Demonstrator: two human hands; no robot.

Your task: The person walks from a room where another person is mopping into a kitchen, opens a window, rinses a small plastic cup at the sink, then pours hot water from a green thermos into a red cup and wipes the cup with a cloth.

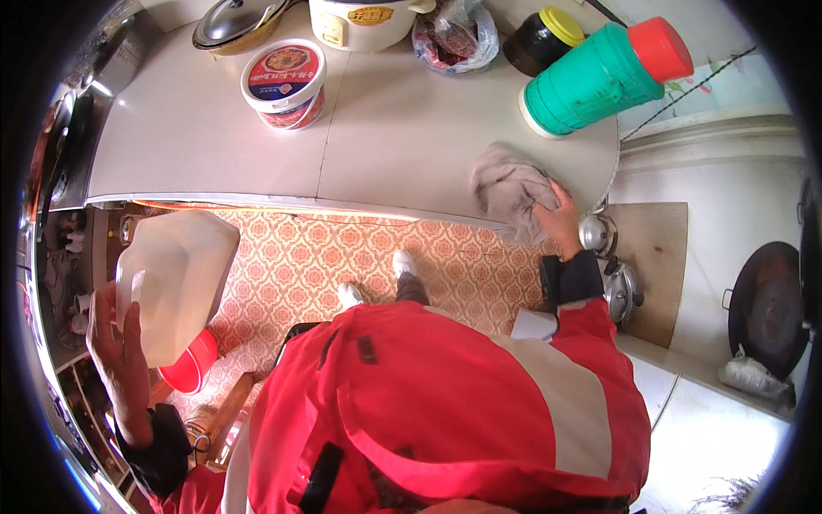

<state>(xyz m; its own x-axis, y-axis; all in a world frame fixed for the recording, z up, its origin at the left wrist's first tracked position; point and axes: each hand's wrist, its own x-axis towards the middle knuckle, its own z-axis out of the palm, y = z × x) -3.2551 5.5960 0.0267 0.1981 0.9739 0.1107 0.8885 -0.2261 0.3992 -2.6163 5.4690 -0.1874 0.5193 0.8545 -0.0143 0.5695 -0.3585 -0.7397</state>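
My left hand (pixel 119 340) holds a large translucent plastic container (pixel 176 276) by its near side, over the floor left of me. On the right, my right hand (pixel 559 215) grips a crumpled grey-beige cloth (pixel 510 186) that lies on the front edge of the countertop (pixel 398 141) and partly hangs over it. Behind the cloth stands a green thermos flask (pixel 591 80) with a red cap. A white plastic tub (pixel 284 80) with a printed red and blue lid is on the left part of the counter.
Along the counter's back are a lidded pan (pixel 237 26), a white rice cooker (pixel 363 22), a plastic bag (pixel 456 38) and a dark jar (pixel 546 38) with a yellow lid. A red bucket (pixel 192 363) stands on the floor. A wok (pixel 769 308) leans at right, beyond metal kettles (pixel 620 292).
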